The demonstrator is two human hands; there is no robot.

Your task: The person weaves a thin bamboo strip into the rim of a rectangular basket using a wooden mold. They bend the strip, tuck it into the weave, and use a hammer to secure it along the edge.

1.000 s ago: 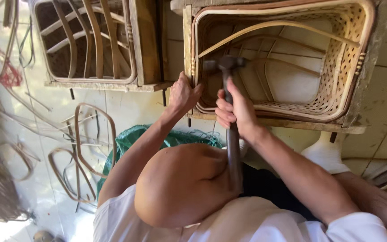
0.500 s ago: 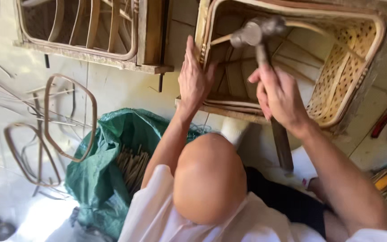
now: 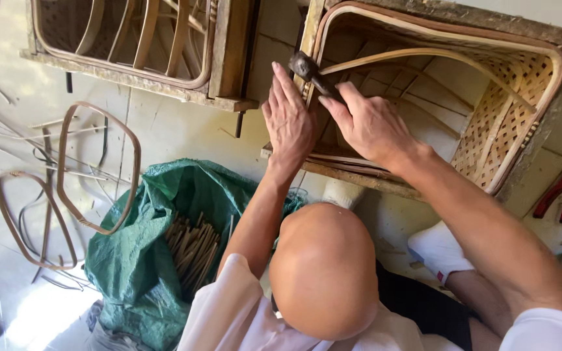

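Note:
My right hand grips a hammer close to its dark metal head, which rests at the left rim of a woven rattan basket. The basket sits inside a worn wooden frame. Beside the hammer, my left hand lies flat with straight fingers against that same left rim. A curved cane strip arches across the basket's open inside. A bald head and white shirt fill the lower middle of the view.
A second wooden frame with bent cane ribs stands at the upper left. A green sack holds several thin sticks. Cane hoops and loose strips lie on the tiled floor at left. Red-handled pliers lie at the right.
The hammer came down from above the basket to its left rim. My right hand now sits much closer to the hammer head. My left hand stays on the rim.

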